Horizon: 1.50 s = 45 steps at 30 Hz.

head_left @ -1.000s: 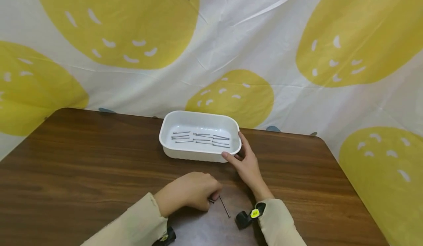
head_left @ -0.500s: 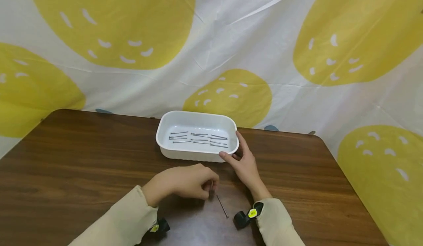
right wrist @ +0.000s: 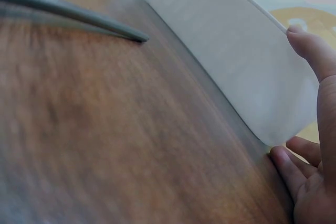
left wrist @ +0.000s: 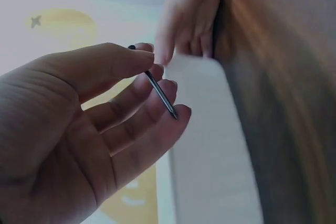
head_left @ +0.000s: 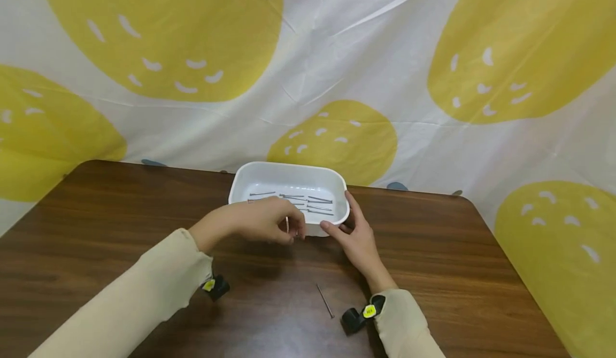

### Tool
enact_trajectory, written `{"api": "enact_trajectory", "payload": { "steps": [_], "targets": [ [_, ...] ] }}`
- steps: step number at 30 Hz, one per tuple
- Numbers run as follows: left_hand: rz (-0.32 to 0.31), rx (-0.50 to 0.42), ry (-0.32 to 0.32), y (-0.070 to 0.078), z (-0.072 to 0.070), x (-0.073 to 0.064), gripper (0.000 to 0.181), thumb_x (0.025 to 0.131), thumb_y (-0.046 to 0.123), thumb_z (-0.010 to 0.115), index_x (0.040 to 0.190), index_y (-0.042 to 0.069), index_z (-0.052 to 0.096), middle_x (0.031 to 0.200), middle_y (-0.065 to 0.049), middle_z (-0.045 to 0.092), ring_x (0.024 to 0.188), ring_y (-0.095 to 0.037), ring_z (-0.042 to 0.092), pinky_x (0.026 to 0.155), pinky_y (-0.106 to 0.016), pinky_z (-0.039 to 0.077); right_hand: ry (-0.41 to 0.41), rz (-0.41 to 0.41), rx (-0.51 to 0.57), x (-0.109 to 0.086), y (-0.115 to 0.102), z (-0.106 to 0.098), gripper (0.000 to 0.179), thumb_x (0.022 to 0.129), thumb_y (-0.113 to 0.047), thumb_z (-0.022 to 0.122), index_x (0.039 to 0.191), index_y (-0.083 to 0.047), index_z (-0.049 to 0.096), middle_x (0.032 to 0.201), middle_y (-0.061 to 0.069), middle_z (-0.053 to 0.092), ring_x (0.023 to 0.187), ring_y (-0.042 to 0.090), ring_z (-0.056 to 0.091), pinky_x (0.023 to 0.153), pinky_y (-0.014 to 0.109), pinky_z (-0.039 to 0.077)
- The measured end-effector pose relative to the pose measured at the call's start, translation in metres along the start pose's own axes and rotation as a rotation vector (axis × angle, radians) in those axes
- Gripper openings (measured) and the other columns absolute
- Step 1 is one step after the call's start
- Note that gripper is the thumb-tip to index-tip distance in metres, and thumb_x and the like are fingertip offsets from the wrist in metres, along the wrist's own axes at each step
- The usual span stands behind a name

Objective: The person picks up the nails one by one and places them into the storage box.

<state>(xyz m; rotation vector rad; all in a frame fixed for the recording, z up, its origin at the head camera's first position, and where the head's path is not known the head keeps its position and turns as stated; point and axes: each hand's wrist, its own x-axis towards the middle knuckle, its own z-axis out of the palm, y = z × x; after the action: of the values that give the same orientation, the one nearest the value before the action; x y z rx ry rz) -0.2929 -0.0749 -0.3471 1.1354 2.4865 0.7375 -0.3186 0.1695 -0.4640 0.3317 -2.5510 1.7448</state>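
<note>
My left hand (head_left: 262, 220) is over the front rim of a white plastic tub (head_left: 293, 176), covering part of it. In the left wrist view, its thumb and fingertips pinch a dark metal nail (left wrist: 161, 95), pointed end toward the little finger. My right hand (head_left: 360, 246) grips the tub's right front corner, thumb at the rim and fingers around the side. Several nails (head_left: 320, 213) lie in loose rows on the tub's floor, some hidden behind the left hand. A single nail (head_left: 324, 301) lies on the table, near the right wrist.
The tub stands on a dark wood table (head_left: 433, 251), close to its back edge. Behind hangs a white cloth (head_left: 366, 64) with yellow fruit shapes. Black wrist cameras sit on both wrists, the right one (head_left: 355, 320) beside the loose nail.
The left hand has lifted a nail from the table and moved away from me and leftward, to the tub's front rim. The other nail stays on the table; the right hand keeps its hold.
</note>
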Motion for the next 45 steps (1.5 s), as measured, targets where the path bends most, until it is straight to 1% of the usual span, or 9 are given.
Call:
{"api": "enact_trajectory", "payload": {
  "steps": [4,7,13,21,26,31,35,40,45],
  "targets": [
    [-0.078,-0.012,-0.001,-0.006,-0.017,0.005,0.017,0.087,0.004,0.062,0.099,0.009,0.072,0.081,0.001,0.066,0.065,-0.006,0.057,0.062,-0.021,0.051,0.003,0.0,0.003,-0.001,0.0,-0.002,0.09,0.087,-0.027,0.079,0.16,-0.028,0.026,0.15,0.011,0.054,0.127,0.028,0.06,0.105,0.045,0.05],
    [-0.106,0.027,0.015,-0.013,-0.026,0.01,0.017,0.086,0.003,0.062,0.1,0.008,0.072,0.081,0.0,0.065,0.064,-0.007,0.056,0.061,-0.022,0.049,0.001,0.003,0.005,-0.003,0.0,-0.002,0.09,0.087,-0.027,0.079,0.16,-0.028,0.026,0.15,0.012,0.053,0.127,0.029,0.06,0.106,0.046,0.049],
    [-0.127,0.186,0.073,-0.034,-0.035,0.025,0.016,0.087,0.005,0.064,0.099,0.009,0.073,0.088,-0.003,0.068,0.081,-0.014,0.06,0.076,-0.03,0.051,0.007,0.008,0.0,-0.005,0.0,-0.004,0.089,0.087,-0.028,0.079,0.16,-0.029,0.026,0.149,0.012,0.054,0.127,0.029,0.059,0.106,0.047,0.049],
    [-0.205,0.308,0.111,-0.06,-0.04,0.044,0.018,0.091,0.006,0.065,0.108,0.006,0.072,0.097,-0.008,0.071,0.091,-0.022,0.065,0.085,-0.039,0.054,0.009,-0.003,0.006,-0.005,-0.001,-0.001,0.089,0.087,-0.028,0.079,0.16,-0.03,0.027,0.151,0.011,0.052,0.128,0.028,0.059,0.106,0.045,0.049],
    [-0.216,0.317,0.126,-0.073,-0.039,0.058,0.019,0.091,0.005,0.065,0.108,0.005,0.072,0.097,-0.01,0.071,0.092,-0.023,0.064,0.087,-0.04,0.053,0.021,-0.007,0.002,-0.006,-0.001,0.0,0.089,0.086,-0.028,0.08,0.159,-0.03,0.028,0.152,0.01,0.051,0.127,0.028,0.059,0.105,0.046,0.05],
    [-0.237,0.356,0.107,-0.083,-0.034,0.067,0.02,0.088,0.003,0.065,0.106,0.006,0.073,0.096,-0.009,0.07,0.091,-0.023,0.063,0.088,-0.039,0.052,0.022,0.002,0.0,-0.008,-0.002,0.001,0.089,0.086,-0.031,0.08,0.159,-0.032,0.029,0.149,0.012,0.053,0.128,0.028,0.059,0.106,0.047,0.049],
    [-0.248,0.4,0.104,-0.087,-0.03,0.068,0.02,0.085,-0.001,0.065,0.101,0.007,0.073,0.095,-0.008,0.07,0.089,-0.022,0.062,0.087,-0.039,0.053,0.007,-0.001,0.016,-0.008,-0.004,0.002,0.089,0.087,-0.03,0.079,0.159,-0.032,0.027,0.149,0.012,0.054,0.128,0.028,0.059,0.106,0.046,0.049],
    [-0.239,0.476,0.174,-0.091,-0.025,0.069,0.019,0.083,-0.005,0.064,0.094,0.009,0.072,0.092,-0.005,0.071,0.082,-0.022,0.061,0.082,-0.039,0.053,0.009,0.008,0.014,-0.008,-0.006,0.001,0.09,0.087,-0.027,0.079,0.16,-0.032,0.026,0.147,0.01,0.055,0.125,0.027,0.06,0.105,0.043,0.049],
    [-0.25,0.533,0.189,-0.093,-0.018,0.071,0.014,0.089,0.0,0.062,0.093,0.01,0.07,0.089,-0.004,0.069,0.079,-0.021,0.059,0.079,-0.038,0.052,0.004,0.039,0.013,-0.012,-0.02,-0.002,0.091,0.088,-0.021,0.078,0.161,-0.023,0.024,0.147,0.017,0.054,0.126,0.033,0.058,0.106,0.046,0.048]
  ]
}}
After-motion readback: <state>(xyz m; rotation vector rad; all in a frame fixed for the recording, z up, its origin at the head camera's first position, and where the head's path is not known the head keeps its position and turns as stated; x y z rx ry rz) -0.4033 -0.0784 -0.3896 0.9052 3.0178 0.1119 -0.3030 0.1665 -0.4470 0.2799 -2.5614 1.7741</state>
